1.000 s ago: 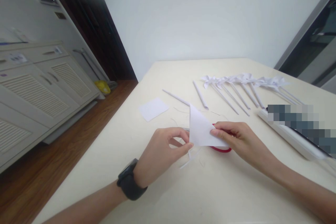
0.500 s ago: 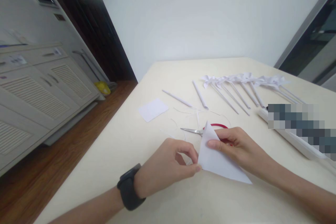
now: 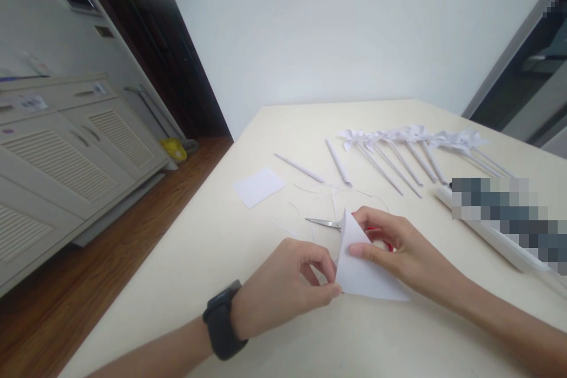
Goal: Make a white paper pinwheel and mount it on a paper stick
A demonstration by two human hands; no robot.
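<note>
A folded sheet of white paper [image 3: 365, 277] is held between both hands above the near part of the table. Thumb and forefinger of my left hand [image 3: 296, 283] pinch its lower left corner; a black watch is on that wrist. My right hand [image 3: 390, 242] grips the sheet from the right, thumb on the front and fingers behind. Scissors with red handles [image 3: 325, 223] lie just beyond the paper, their blades pointing left and their handles partly hidden by the sheet and my right hand.
A white paper square [image 3: 259, 186] lies on the table's left side. Two rolled paper tubes [image 3: 339, 162] and thin paper strips lie beyond the scissors. Several paper pinwheels on sticks [image 3: 416, 134] line the back right. A long white case [image 3: 482, 227], partly blurred out, lies at right.
The paper's right part has tilted and swung up slightly toward the left. My right fingers have shifted up behind the sheet, while my left hand keeps its pinch.
</note>
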